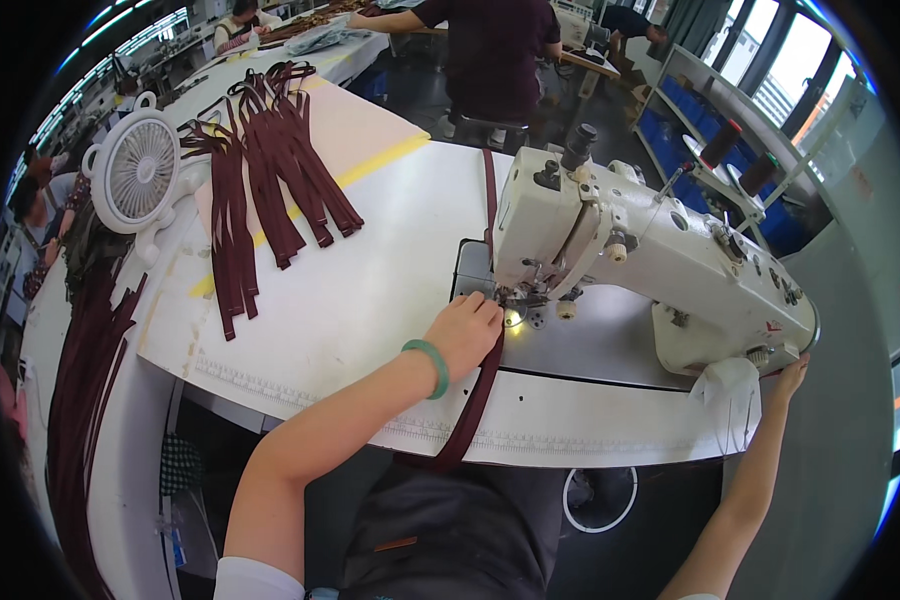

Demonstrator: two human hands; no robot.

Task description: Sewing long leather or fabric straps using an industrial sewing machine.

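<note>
A white industrial sewing machine (660, 220) stands on the right half of the white table, its small lamp lighting the needle area. A long maroon strap (483, 400) runs under the needle, comes out behind it and hangs over the table's front edge. Close to the presser foot, my left hand (466, 330), with a green bangle at its wrist, is closed on the strap, fingertips bunched beside the needle. Far to the right, my right hand (793, 378) reaches up to the handwheel (815, 330) at the machine's end; its fingers are partly hidden there.
Bundles of maroon straps (280, 170) lie at the back left, beside a white fan (140, 170). More long straps (82, 400) hang at the far left. A white cloth (727, 390) sits by the machine's base. Co-workers (490, 55) are beyond the table; shelves (705, 150) stand behind the machine.
</note>
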